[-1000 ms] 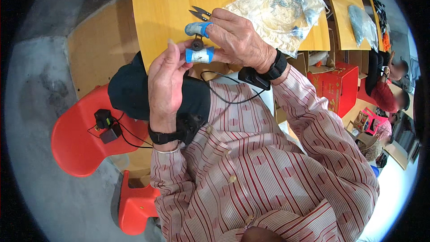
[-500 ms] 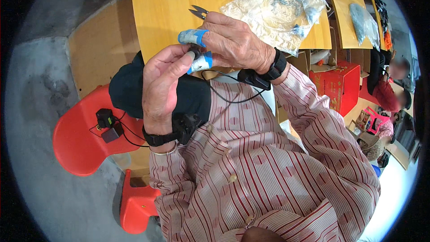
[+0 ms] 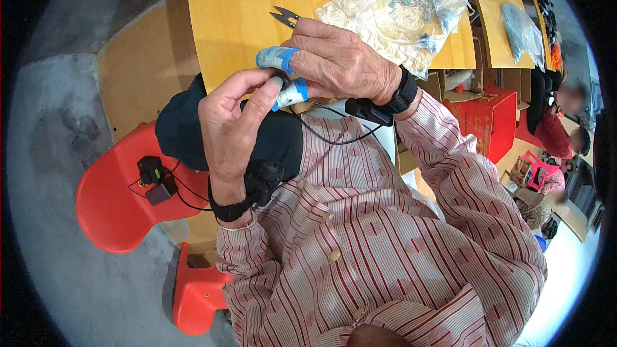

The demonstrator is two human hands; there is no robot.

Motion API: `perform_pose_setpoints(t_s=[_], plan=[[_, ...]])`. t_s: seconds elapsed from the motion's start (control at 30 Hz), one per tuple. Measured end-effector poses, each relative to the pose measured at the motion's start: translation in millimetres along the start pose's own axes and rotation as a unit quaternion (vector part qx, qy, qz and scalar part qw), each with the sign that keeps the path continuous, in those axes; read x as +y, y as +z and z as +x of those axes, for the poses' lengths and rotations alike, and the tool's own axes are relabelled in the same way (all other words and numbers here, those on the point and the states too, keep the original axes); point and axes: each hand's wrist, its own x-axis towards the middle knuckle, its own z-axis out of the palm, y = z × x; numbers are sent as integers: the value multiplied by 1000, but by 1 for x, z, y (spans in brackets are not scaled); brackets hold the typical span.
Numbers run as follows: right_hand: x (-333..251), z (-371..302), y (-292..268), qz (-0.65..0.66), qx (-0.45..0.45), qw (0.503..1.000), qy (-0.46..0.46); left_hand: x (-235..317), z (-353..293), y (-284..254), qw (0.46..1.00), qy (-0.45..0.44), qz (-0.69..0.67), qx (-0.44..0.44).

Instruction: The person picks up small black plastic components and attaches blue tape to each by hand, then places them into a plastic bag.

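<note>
Two blue-and-white-taped fingers of our right hand, slightly parted, gripped a small black rounded part over the yellow wooden bench's near edge. Our left hand pinched it, apparently for steadiness.

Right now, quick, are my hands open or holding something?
Left hand: closed, pinching a small black part.
Right hand: closed, holding the same small black part.

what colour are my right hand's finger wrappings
The wrappings are blue and whitish, seen in the head view.
</note>
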Motion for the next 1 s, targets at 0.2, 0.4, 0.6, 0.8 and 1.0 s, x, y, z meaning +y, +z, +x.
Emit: perform_pose_setpoints(t_s=[0.2, 0.4, 0.6, 0.8, 1.0], plan=[[-1, -2, -1, -25, -15, 1000, -1, 2, -3, 7, 996, 5, 85, 38], [-3, -1, -5, -53, -42, 998, -14, 3, -4, 13, 994, -4, 90, 59], [-7, 0, -9, -69, -78, 994, -4, 3, -4, 13, 991, -22, 116, 56], [-5, 1, -8, -40, -74, 996, 20, 1, -1, 9, 999, -42, 21, 28], [-4, 0, -7, 6, -36, 998, 45, -8, -1, 1, 998, 54, 23, 37]])
